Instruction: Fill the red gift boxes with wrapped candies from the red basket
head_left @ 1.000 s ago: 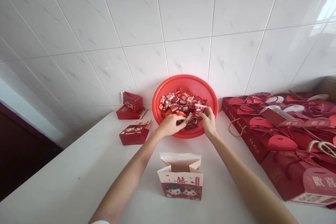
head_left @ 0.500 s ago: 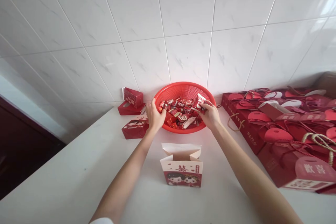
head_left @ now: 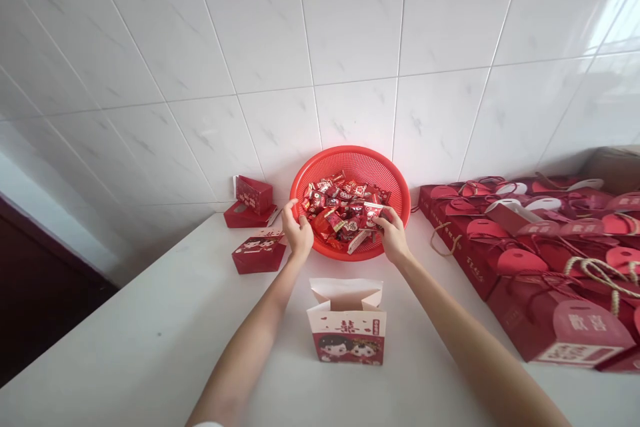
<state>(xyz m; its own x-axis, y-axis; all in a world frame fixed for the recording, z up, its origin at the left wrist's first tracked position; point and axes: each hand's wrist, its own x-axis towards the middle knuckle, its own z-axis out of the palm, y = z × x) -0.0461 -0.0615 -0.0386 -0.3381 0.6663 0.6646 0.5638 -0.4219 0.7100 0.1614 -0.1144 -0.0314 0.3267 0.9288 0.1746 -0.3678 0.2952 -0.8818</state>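
A red plastic basket, full of red-wrapped candies, is by the tiled wall with its far side raised. My left hand grips its left rim, thumb on the inner side. At the basket's right side, my right hand pinches a red and white wrapped candy just over the pile. Between my forearms stands an open-topped paper gift box with two cartoon faces on its front; its inside is mostly hidden.
Rows of dark red gift boxes with rope handles cover the right side of the white table. Left of the basket lie a red box with a printed top and another small red box.
The basket's far rim has tipped up and the candies have shifted. My right hand has lowered its candy toward the pile. My left hand stays at the rim.
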